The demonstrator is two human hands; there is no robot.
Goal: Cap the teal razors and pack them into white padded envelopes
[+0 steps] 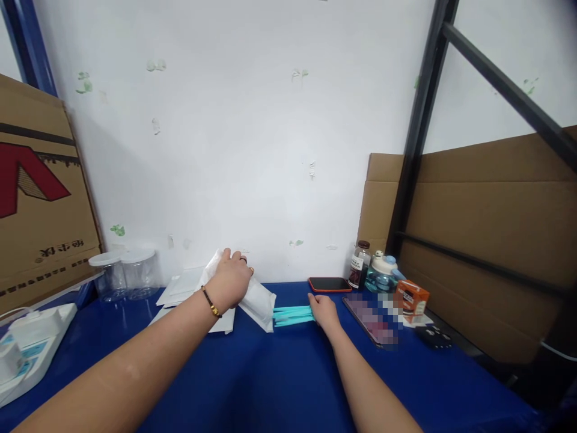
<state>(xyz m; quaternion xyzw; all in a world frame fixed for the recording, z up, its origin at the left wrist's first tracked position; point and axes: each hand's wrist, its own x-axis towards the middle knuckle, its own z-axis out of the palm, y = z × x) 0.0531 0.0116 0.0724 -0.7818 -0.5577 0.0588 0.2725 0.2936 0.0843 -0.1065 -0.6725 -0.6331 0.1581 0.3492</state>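
My left hand (pixel 232 281) is closed on a white packet (pixel 259 304), which hangs tilted over the blue table. Out of the packet's right end runs a bundle of thin teal strips (pixel 293 316); I cannot make out their exact kind. My right hand (pixel 324 311) grips the far end of these strips, a short way right of the packet. Behind and under my left wrist lie several flat white packets or sheets (pixel 183 285), partly covered by my arm. A dark beaded bracelet (pixel 211 304) circles my left wrist.
Two clear lidded jars (pixel 140 276) and a white power strip (pixel 40 340) are at the left. To the right are a red-edged phone (pixel 330 284), a second phone (pixel 369 322), a brown-capped bottle (pixel 359 266), a teal cup (pixel 381 275) and an orange box (pixel 412 299).
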